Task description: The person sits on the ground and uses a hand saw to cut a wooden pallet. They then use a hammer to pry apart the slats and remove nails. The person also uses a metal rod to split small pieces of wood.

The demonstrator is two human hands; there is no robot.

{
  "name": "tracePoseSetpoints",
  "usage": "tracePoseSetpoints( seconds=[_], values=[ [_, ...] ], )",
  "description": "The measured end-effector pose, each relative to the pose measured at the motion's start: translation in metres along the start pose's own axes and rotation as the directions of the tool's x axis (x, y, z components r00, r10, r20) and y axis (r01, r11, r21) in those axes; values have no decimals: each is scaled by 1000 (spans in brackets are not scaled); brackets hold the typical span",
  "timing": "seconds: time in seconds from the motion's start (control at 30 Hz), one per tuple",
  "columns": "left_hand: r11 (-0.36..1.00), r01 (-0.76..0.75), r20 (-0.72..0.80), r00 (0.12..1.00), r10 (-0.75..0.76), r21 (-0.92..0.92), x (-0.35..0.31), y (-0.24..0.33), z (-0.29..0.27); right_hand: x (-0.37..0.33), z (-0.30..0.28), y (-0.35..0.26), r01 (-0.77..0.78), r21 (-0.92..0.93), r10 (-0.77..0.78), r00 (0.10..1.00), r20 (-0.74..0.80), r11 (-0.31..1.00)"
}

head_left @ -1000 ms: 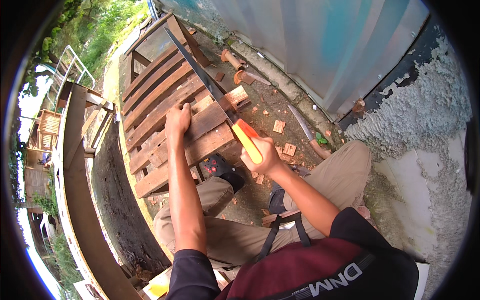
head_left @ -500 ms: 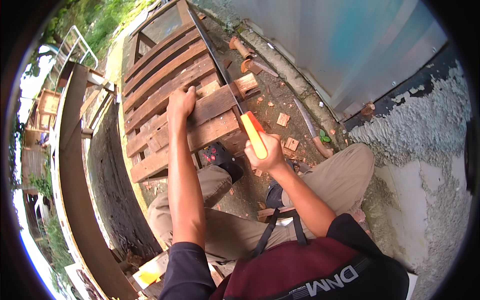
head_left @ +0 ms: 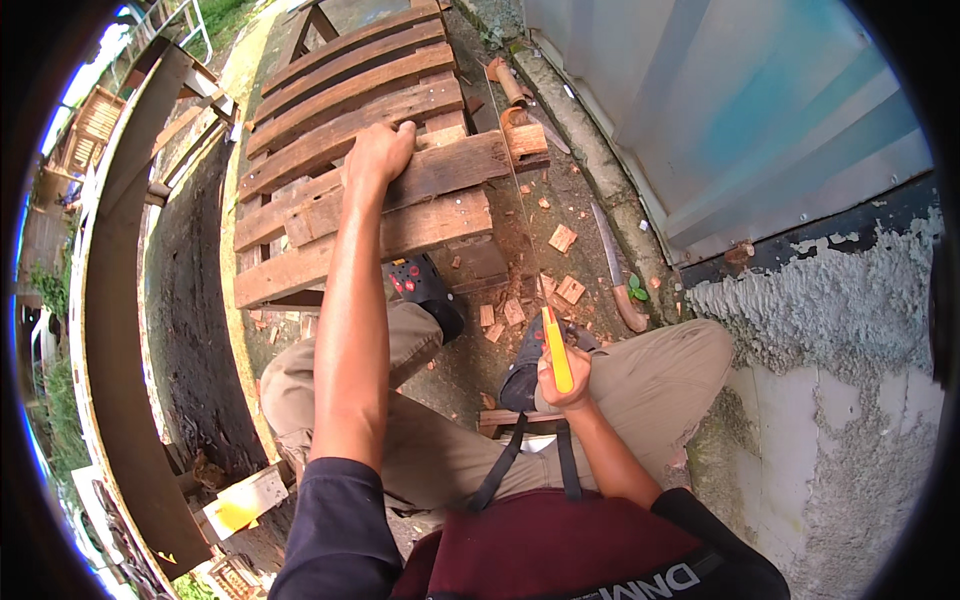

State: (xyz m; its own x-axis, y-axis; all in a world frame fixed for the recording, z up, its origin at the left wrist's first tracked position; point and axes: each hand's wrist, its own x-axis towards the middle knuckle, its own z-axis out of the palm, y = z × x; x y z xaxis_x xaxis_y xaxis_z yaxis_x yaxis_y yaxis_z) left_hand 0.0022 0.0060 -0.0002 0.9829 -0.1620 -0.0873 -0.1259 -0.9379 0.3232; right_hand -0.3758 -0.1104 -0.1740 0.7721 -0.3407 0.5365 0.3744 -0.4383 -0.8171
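My right hand [head_left: 566,376] is closed round the yellow-orange handle of a handsaw [head_left: 556,350], low in front of my knee. The saw's thin blade runs up and away from me, seen almost edge-on, across the board near its right end. That brown wooden board [head_left: 455,168] lies over a slatted wooden pallet [head_left: 350,125] and sticks out past its right side. My left hand [head_left: 380,153] is closed on the board's far edge, bearing down with the arm straight. Its fingertips are partly hidden.
Cut wood blocks [head_left: 562,238] and chips litter the ground below the board's end. A wooden-handled knife [head_left: 612,265] lies by the concrete ledge, near a corrugated metal sheet [head_left: 720,110]. A long wooden frame [head_left: 120,300] stands at left; rough wall [head_left: 830,300] at right.
My right hand has drawn the saw back toward me and down, and its blade now looks thinner. My left hand keeps its hold on the board. The whole view has shifted slightly.
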Motion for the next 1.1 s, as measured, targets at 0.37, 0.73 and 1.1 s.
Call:
tracePoseSetpoints(
  seconds=[0.37,0.73,1.1],
  values=[
    [998,47,-8,999,-48,-31,-19,11,-5,70,33,-36,-165,-23,160,978,-131,986],
    [998,16,22,1000,-15,-63,-14,7,-7,96,26,-13,-123,57,129,985,-112,991],
    [998,42,24,999,-41,-46,-16,6,-3,-23,-15,-42,-227,54,223,972,72,972]
  ],
)
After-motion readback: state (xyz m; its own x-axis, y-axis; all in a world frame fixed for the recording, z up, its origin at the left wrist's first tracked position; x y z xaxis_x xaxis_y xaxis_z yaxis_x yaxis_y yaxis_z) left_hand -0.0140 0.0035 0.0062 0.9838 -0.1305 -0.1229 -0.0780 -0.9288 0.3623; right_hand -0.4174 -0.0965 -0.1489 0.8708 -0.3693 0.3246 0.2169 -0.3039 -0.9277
